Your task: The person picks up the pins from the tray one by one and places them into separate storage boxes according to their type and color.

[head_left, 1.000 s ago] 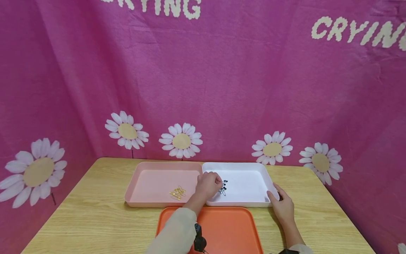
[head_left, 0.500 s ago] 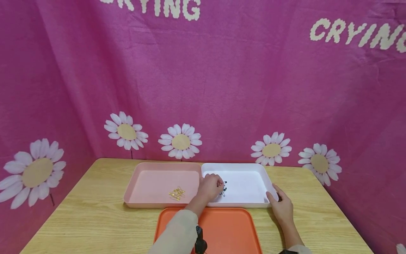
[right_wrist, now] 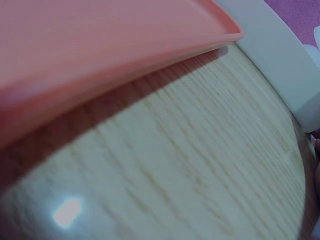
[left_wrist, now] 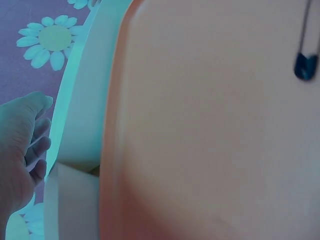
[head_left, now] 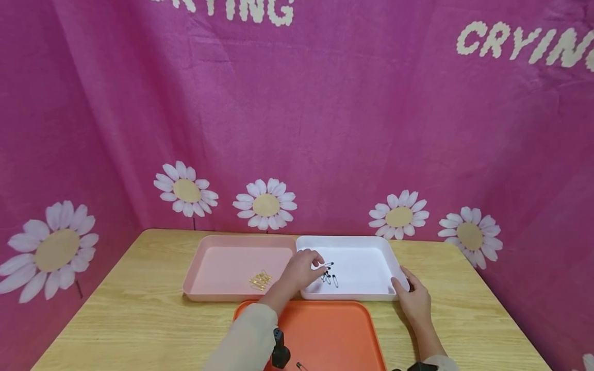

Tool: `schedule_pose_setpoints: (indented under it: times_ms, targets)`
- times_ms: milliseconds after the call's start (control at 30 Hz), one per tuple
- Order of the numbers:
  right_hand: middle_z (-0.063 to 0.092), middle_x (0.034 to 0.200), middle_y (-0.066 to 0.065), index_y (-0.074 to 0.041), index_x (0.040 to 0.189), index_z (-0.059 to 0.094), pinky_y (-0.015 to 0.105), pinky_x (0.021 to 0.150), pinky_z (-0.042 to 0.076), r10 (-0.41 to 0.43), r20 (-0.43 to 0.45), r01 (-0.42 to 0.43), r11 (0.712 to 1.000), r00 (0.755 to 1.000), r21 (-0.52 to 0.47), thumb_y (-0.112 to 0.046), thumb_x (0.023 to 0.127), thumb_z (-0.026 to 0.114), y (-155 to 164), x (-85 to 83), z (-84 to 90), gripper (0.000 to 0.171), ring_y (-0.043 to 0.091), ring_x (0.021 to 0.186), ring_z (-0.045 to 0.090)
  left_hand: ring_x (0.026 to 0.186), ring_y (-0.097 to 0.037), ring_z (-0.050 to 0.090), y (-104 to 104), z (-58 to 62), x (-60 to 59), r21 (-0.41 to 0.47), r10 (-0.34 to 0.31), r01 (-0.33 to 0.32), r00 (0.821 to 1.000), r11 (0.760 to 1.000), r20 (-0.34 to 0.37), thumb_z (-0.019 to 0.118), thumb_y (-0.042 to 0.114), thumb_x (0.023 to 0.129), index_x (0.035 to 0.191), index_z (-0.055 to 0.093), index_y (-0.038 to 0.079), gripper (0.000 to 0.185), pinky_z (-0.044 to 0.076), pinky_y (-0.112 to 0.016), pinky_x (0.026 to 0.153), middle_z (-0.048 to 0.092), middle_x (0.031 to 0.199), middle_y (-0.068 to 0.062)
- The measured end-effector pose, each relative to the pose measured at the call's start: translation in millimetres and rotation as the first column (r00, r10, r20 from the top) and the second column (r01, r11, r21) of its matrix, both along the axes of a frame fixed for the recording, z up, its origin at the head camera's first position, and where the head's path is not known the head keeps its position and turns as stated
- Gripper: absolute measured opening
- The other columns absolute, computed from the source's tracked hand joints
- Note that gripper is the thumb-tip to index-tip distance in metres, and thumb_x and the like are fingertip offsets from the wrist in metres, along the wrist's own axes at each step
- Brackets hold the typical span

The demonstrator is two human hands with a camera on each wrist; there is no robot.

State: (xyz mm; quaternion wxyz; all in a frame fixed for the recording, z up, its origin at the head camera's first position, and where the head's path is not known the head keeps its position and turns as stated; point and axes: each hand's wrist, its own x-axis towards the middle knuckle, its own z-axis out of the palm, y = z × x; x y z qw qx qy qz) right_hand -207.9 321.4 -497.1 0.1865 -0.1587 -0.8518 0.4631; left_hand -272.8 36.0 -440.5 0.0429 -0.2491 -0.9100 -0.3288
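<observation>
My left hand hovers over the left side of the white tray, thumb and fingers apart with nothing seen between them. Just beyond its fingertips, several black-headed safety pins lie in that tray. In the left wrist view the same hand shows loosely bent fingers. At the tray's right end my right hand grips the wall, thumb on the inner side and fingers outside. A single black-headed safety pin lies on the orange tray; its dark head shows large in the left wrist view.
Left of the white tray, touching it, stands a pink tray with several gold safety pins. The orange tray lies in front of both on the wooden table. A magenta cloth with daisies hangs behind.
My left hand's fingers have parted, and the hand has drawn slightly left. Another black-headed safety pin now shows apart from the pile in the white tray. My right hand has stayed put.
</observation>
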Motion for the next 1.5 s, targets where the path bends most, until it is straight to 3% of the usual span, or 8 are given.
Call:
schedule_pose_setpoints:
  times_ms: [200,533,933,1133,1333,1500]
  targets:
    - [0.046,0.138,0.023,-0.008,0.138,0.046,0.046,0.106,0.033,-0.003,0.001,0.003,1.000,1.000,-0.002,-0.034,0.090,0.059,0.2,-1.8,1.8,0.056,0.033,0.128,0.042,0.080,-0.013,0.050,-11.8,2.1,2.6,-0.009,-0.039,0.039,0.998,0.999,0.044,0.065,0.023,0.086,0.096,0.067,0.013,0.014,0.045,-0.027,0.074,0.059,0.087,0.000]
    - [0.045,0.140,0.022,-0.008,0.137,0.047,0.047,0.107,0.031,0.000,0.006,0.000,1.000,1.000,0.008,-0.035,0.090,0.059,1.1,-1.0,-0.4,0.056,0.034,0.131,0.040,0.077,-0.012,0.051,-32.8,7.6,21.5,-0.032,-0.116,0.119,0.989,0.992,0.088,0.067,0.024,0.085,0.094,0.067,0.011,0.015,0.046,-0.024,0.072,0.059,0.084,0.001]
    - [0.044,0.140,0.023,-0.008,0.137,0.047,0.047,0.108,0.031,0.006,0.001,-0.006,1.000,1.000,0.005,-0.034,0.089,0.060,0.8,-1.2,-0.5,0.057,0.035,0.131,0.040,0.076,-0.005,0.049,-51.1,-0.1,45.9,-0.147,-0.151,0.154,0.988,0.977,0.027,0.067,0.029,0.085,0.091,0.068,0.016,0.014,0.047,-0.021,0.073,0.060,0.081,0.007]
    - [0.044,0.140,0.023,-0.008,0.137,0.047,0.047,0.107,0.031,0.009,0.008,-0.009,1.000,1.000,0.007,-0.035,0.089,0.060,0.3,-0.4,-1.0,0.057,0.034,0.131,0.040,0.080,-0.005,0.048,-62.5,-0.2,57.1,-0.163,-0.174,0.179,0.984,0.970,0.049,0.067,0.028,0.085,0.093,0.069,0.018,0.013,0.047,-0.021,0.077,0.061,0.085,0.010]
    - [0.044,0.140,0.022,-0.008,0.137,0.047,0.047,0.107,0.031,0.003,0.003,-0.003,1.000,1.000,0.008,-0.034,0.089,0.060,-0.2,-0.1,-0.8,0.056,0.034,0.131,0.040,0.080,-0.005,0.049,-69.7,1.0,69.2,-0.219,-0.255,0.240,0.966,0.946,-0.044,0.068,0.027,0.084,0.094,0.067,0.017,0.014,0.044,-0.020,0.077,0.061,0.085,0.009]
    - [0.045,0.139,0.023,-0.007,0.137,0.047,0.047,0.106,0.032,-0.003,-0.002,0.003,1.000,1.000,0.006,-0.033,0.089,0.060,-1.0,-0.5,-0.1,0.056,0.034,0.131,0.041,0.079,-0.002,0.047,-74.0,2.6,80.5,-0.195,-0.274,0.283,0.959,0.939,0.072,0.068,0.029,0.084,0.091,0.065,0.021,0.011,0.044,-0.018,0.075,0.057,0.083,0.012]
